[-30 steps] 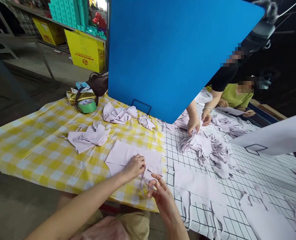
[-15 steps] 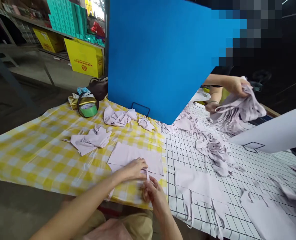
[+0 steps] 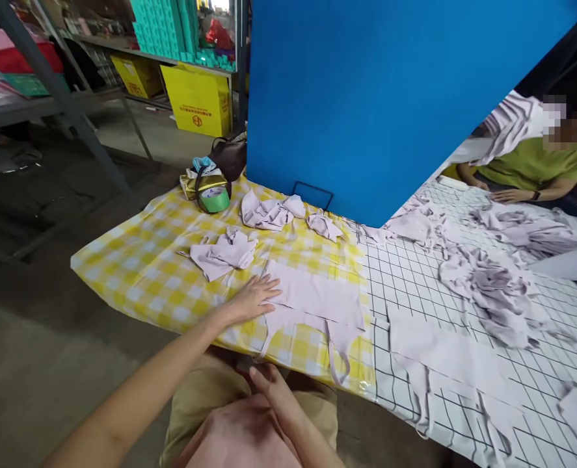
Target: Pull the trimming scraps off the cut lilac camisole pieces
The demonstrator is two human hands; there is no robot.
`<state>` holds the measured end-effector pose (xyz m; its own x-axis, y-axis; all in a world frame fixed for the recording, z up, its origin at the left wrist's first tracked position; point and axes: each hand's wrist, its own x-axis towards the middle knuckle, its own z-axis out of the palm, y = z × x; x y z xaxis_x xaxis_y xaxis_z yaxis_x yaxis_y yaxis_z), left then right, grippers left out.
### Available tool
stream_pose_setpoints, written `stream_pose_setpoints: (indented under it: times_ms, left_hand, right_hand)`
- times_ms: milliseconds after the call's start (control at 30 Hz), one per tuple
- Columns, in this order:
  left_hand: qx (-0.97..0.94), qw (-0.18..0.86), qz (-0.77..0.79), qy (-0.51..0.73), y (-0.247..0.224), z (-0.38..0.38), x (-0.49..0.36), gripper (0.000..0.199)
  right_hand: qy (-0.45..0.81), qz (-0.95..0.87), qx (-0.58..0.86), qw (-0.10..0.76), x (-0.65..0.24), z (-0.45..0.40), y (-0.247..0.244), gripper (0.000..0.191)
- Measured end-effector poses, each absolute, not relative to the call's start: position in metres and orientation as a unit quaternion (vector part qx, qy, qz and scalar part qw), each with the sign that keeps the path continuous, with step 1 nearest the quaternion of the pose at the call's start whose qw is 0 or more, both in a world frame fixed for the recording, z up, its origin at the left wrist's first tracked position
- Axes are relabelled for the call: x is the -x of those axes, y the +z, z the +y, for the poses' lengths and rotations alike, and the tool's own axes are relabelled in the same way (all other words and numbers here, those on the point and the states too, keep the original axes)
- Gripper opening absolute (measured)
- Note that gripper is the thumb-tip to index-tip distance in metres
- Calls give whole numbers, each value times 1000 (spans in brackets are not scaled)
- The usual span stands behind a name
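Observation:
A pale pinkish-lilac strappy top (image 3: 320,296) lies spread on the yellow checked cloth, its straps trailing toward the table's front edge. My left hand (image 3: 256,298) rests on the left side of this top with fingers spread, gripping nothing. Down at the front edge, above my lap, is my right hand (image 3: 271,383). Its thumb shows, but most of its fingers are hidden, and I cannot tell whether it touches the end of the left strap. A similar strappy top (image 3: 456,354) lies flat to the right on the white grid-patterned cloth.
Crumpled lilac pieces (image 3: 222,253) lie farther back, near a green tape roll (image 3: 214,199). A large blue board (image 3: 366,97) stands across the table's far side. Garment heaps (image 3: 493,279) cover the right side, where a person in a green top (image 3: 527,166) sits.
My left hand has moved to the top's left edge and spread flat. My right hand has left the top and dropped to the table edge. The top's straps now hang out straight.

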<state>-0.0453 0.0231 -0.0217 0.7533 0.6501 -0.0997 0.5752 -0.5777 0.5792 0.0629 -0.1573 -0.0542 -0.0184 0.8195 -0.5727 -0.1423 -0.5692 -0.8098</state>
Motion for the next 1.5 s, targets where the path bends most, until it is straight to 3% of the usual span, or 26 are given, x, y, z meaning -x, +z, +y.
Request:
stream_pose_setpoints:
  times_ms: [100,367,600,767,867,933,1100,1333,1500]
  left_hand:
    - [-889,297,343,60,-24,21,44,48]
    - [-891,293,344,49,-27,25,45,49]
    - [-893,286,346,34,-22,25,44,50]
    - [-896,279,346,23,-22,25,42,50]
    - [-896,278,344,22,-23,25,42,51]
    - [-895,281,345,22,-23,25,42,51]
    - [-892,291,345,29,-21,24,42,52]
    - [-885,295,358,42,-17,22,39,52]
    - [-860,292,361,212,16,4,25,32]
  right_hand:
    - [647,-326,583,370,-50,-150,-51,38]
    - [404,-645,594,260,-92,-196,23,40]
    - [335,-699,537,333,-115,-186,69,34]
    - [486,-636,441,406,-116,-166,71,36]
    - [588,-513,395,485,-115,-150,68,46]
    - [616,-426,394,533,-117,-139,67,40]
    - [593,-329,460,573,-127,-114,73,11]
    - [568,-323,489,577,-130,-96,77,17]
    - [551,-335,510,569,-123,-90,80,22]
